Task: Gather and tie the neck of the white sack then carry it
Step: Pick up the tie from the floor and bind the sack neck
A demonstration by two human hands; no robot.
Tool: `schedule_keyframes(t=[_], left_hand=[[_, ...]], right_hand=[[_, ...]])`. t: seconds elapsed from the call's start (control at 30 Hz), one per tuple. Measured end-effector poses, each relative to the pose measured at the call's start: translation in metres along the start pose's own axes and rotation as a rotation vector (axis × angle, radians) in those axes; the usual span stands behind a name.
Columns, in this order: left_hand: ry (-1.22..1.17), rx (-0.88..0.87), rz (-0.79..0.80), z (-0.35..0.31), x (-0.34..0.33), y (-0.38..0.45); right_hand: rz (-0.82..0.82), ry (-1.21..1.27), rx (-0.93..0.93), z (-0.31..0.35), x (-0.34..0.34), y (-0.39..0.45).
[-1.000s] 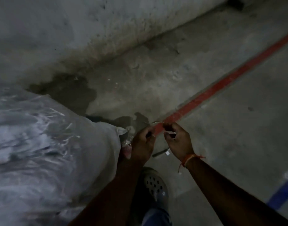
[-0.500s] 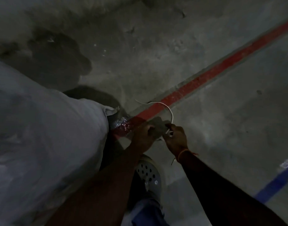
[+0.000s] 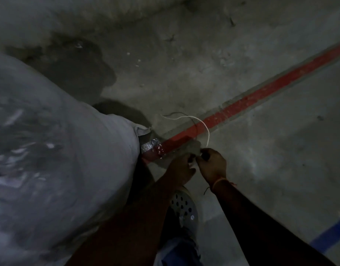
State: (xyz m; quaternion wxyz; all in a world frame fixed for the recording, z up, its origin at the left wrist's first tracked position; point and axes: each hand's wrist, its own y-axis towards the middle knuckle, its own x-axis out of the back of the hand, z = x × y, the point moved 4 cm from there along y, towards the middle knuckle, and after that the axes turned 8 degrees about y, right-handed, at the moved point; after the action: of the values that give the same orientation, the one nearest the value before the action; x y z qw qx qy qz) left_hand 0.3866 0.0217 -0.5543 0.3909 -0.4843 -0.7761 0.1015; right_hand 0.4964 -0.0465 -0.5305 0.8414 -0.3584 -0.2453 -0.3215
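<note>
A large full white sack fills the left half of the view and lies on the concrete floor. Its gathered neck reaches right toward my hands. My left hand is closed around the neck from below. My right hand pinches a thin white string right at the neck. The string's loose end arcs up and to the left over the floor. Both hands touch each other at the neck.
A red painted line crosses the floor diagonally, and a blue line shows at the lower right. A grey perforated clog on my foot stands just below my hands. A stained wall runs along the top.
The view has tilted down and the sack now fills more of the left. The string, first short between my fingers, now loops out above the neck. My hands stay together at the neck.
</note>
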Motion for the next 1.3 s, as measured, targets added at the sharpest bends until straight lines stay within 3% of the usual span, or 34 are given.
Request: schedule_keyframes(t=[0.13, 0.3, 0.43, 0.57, 0.7, 0.77, 0.83, 0.93, 1.1, 1.3], left_hand=[[-0.024, -0.067, -0.111, -0.037, 0.032, -0.032], [0.026, -0.244, -0.512, -0.103, 0.111, -0.104], [0.005, -0.307, -0.53, -0.144, 0.179, -0.182], [0.023, -0.373, -0.541, -0.182, 0.228, -0.267], [-0.185, -0.387, -0.536, -0.185, 0.257, -0.349], [-0.259, -0.352, -0.668, -0.163, 0.271, -0.388], [-0.196, -0.285, -0.943, -0.129, 0.281, -0.421], [-0.055, -0.044, -1.227, -0.081, 0.288, -0.457], [0.169, 0.23, -1.34, -0.044, 0.311, -0.456], [0.109, 0.503, -1.358, -0.038, 0.369, -0.408]], right_hand=[[-0.074, 0.098, 0.127, 0.044, 0.026, -0.025], [-0.166, 0.383, 0.216, 0.125, 0.071, -0.073], [-0.133, 0.622, 0.256, 0.201, 0.108, -0.126], [-0.144, 0.695, 0.34, 0.262, 0.134, -0.191], [-0.193, 0.774, 0.404, 0.303, 0.154, -0.261], [-0.202, 0.777, 0.437, 0.314, 0.158, -0.289], [-0.212, 0.791, 0.424, 0.317, 0.156, -0.306], [-0.236, 0.846, 0.4, 0.314, 0.146, -0.323], [-0.249, 0.924, 0.385, 0.304, 0.139, -0.333], [-0.342, 0.86, 0.512, 0.307, 0.161, -0.327]])
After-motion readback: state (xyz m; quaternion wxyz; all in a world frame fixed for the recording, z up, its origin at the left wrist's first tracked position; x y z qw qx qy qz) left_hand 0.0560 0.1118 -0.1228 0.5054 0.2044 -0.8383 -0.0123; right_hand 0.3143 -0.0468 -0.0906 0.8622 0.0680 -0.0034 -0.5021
